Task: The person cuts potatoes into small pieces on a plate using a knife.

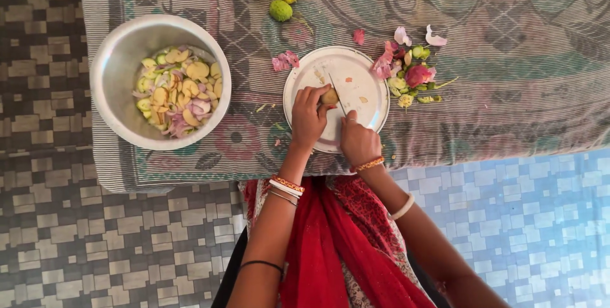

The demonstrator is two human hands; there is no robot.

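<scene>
Tiled floor, table (483, 92) w/ patterned cloth. Slicing step: left hand (309, 117) pinches small tan veg piece (329, 97) at plate (365, 70) centre; right hand (358, 141) fist-tight on knife (337, 95). Steel bowl (121, 60) of slices at 9 o'clock. Next cut likely needs fingertips kept off blade.

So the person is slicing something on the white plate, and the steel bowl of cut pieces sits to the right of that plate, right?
Not quite. In the head view the steel bowl of cut pieces sits to the left of the white plate, not the right. The rest holds: the left hand steadies a small piece on the plate while the right hand works the knife.
</scene>
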